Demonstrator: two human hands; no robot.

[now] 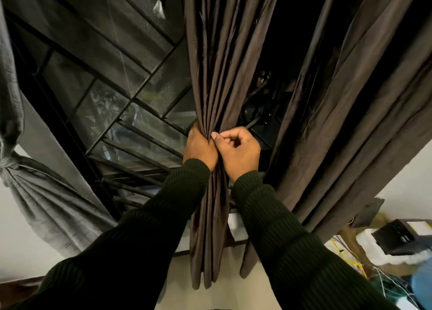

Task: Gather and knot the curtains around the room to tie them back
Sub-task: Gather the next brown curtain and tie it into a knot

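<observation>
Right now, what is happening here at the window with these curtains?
A person in dark ribbed sleeves is gathering the brown curtain into a bunch. The left hand grips the pleats and the right hand pinches them from the other side. It is not knotted yet. The grey curtain on the left is already knotted. Another brown panel hangs loose on the right.

Behind and left of the hands: window grille [131, 113] with mesh. Lower right: black box [395, 237], white containers [364, 246], yellow and white wires [355, 260], blue object [420, 288], blurred.
</observation>
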